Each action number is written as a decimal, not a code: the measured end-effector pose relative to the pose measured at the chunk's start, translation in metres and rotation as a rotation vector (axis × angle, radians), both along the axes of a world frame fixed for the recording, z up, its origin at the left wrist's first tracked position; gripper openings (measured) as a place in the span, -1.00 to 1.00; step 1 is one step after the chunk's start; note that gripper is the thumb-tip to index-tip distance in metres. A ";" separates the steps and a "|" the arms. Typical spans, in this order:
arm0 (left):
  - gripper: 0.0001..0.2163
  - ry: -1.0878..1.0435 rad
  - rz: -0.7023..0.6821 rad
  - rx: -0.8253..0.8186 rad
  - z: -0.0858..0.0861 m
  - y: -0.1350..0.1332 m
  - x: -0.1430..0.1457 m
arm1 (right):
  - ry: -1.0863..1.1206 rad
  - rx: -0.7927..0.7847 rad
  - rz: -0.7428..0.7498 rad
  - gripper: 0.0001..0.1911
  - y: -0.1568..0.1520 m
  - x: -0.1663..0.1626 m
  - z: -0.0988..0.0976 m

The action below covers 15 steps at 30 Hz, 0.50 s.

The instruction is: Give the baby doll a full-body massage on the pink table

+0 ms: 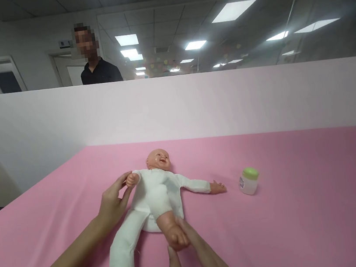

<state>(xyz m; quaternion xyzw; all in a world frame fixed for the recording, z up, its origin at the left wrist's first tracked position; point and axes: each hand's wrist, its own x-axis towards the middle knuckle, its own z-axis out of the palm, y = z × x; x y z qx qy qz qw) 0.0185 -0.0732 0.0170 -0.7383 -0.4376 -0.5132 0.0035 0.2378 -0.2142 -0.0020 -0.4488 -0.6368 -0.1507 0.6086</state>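
A baby doll (155, 187) with a white cloth body lies on its back, its head toward the far side. My left hand (116, 199) pinches the doll's hand on the left, near its shoulder. With thumb and fingers, my right hand (197, 256) grips the doll's bare foot, and that leg is raised toward the camera. The doll's other arm stretches out to the right, lying on the pink cloth (290, 206). Its other leg points down to the lower left, the foot partly cut off by the frame's edge.
A small clear jar with a green lid (249, 181) stands tilted-looking to the right of the doll. Behind the table rises a white partition (194, 104) with glass above it. Beyond the glass is a person in a dark shirt (101, 71).
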 end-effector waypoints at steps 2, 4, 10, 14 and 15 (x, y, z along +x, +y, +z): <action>-0.68 0.171 -0.034 0.039 -0.003 -0.004 0.001 | 0.020 0.035 0.050 -0.50 0.009 -0.007 0.003; -0.67 0.281 -0.088 0.096 -0.006 -0.004 0.000 | 0.010 0.039 0.098 -0.57 0.014 -0.011 0.005; -0.66 0.299 -0.121 0.102 -0.007 -0.005 0.001 | -0.021 0.001 0.104 -0.59 0.010 -0.015 0.010; -0.69 0.091 -0.011 -0.025 0.000 -0.002 -0.001 | 0.030 0.009 0.044 -0.53 0.000 -0.006 0.013; -0.69 0.010 0.015 -0.045 0.002 0.000 -0.003 | 0.018 -0.006 0.021 -0.52 -0.003 -0.001 0.011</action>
